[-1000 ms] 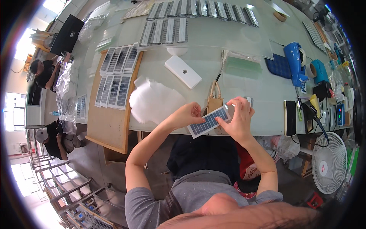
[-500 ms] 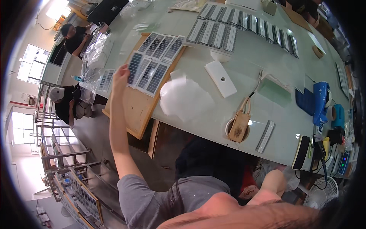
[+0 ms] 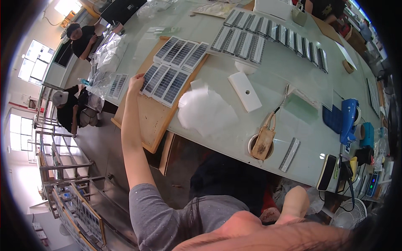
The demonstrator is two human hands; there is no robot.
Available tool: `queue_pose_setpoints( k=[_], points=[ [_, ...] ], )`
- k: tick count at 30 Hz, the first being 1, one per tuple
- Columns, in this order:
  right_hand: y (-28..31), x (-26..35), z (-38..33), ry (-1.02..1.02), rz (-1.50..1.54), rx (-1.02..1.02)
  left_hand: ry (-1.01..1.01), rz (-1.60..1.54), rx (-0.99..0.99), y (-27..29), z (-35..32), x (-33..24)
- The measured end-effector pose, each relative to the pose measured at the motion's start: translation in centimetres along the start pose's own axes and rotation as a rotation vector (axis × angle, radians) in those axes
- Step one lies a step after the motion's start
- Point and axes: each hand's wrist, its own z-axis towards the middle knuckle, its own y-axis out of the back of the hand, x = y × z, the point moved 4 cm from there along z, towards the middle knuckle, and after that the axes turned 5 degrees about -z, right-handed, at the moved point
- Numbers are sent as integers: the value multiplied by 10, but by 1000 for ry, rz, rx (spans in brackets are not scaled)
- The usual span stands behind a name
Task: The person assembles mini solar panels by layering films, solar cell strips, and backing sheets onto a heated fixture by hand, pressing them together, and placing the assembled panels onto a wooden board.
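Observation:
My left arm reaches out to the far left, and my left hand (image 3: 136,82) is closed with its fingertips at the left edge of a small solar panel (image 3: 151,78). That panel lies in a row beside other small solar panels (image 3: 171,85), with a second row (image 3: 179,51) behind them. All of these rest on a wooden board with a raised edge (image 3: 136,121). Of my right arm only a bent part (image 3: 295,203) shows low at the right; my right hand is out of view.
White sheets (image 3: 205,106) and a white block with a hole (image 3: 246,92) lie beside the board. A soldering tool stand (image 3: 263,144), a ruler-like strip (image 3: 289,154) and a blue tape dispenser (image 3: 349,119) are at right. Panel strips (image 3: 238,42) lie behind. Two people (image 3: 69,106) work at far left.
The solar panel in my left hand has come down from a raised, tilted position to lie flat beside the others. My left hand moved slightly right with it.

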Motion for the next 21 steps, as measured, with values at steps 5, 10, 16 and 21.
queue_pose_setpoints(
  k=[5,10,16,21],
  points=[
    [25,13,0,-58,-37,106,-51,270,-82,48,0,-5],
    [32,-12,-41,305,-273,-185,-728,371,-182,-77,-122,-132],
    [18,-161,-158,12,-561,1493,-935,404,196,-151,-259,-201],
    [63,-236,-202,-217,-674,1571,-709,242,350,-142,-232,-177]
  ],
)
